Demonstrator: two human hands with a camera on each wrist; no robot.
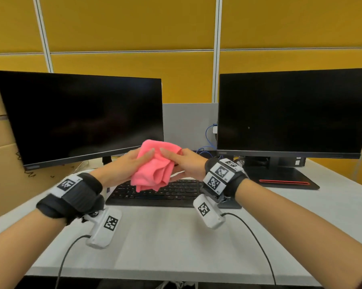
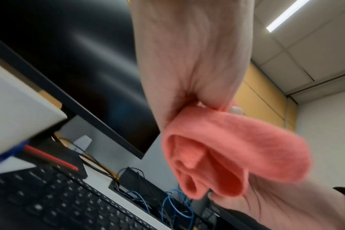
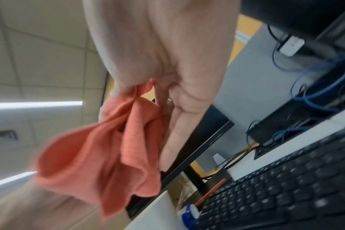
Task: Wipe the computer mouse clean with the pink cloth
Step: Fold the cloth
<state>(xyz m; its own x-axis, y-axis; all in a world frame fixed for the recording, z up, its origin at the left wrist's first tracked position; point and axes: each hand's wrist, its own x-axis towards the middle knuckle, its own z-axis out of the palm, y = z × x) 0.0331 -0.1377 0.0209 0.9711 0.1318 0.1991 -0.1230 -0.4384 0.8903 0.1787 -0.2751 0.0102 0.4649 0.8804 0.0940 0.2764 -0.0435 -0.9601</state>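
Note:
Both hands hold the crumpled pink cloth (image 1: 155,165) in the air above the keyboard. My left hand (image 1: 141,160) grips its left side, thumb on top. My right hand (image 1: 181,161) pinches the right side between thumb and fingers. In the left wrist view the cloth (image 2: 236,147) hangs in folds from the left hand (image 2: 187,70), and in the right wrist view the cloth (image 3: 100,155) bunches under the right hand (image 3: 167,54). No view shows a computer mouse plainly. A pale sliver (image 1: 177,174) peeks out under the cloth; I cannot tell what it is.
A black keyboard (image 1: 161,195) lies on the white desk (image 1: 165,236) below the hands. Two dark monitors (image 1: 82,117) (image 1: 290,113) stand behind, the right one on a black base (image 1: 284,181) with a red stripe. Cardboard boxes (image 1: 0,163) sit at the left and blue cables (image 1: 209,134) run between the screens.

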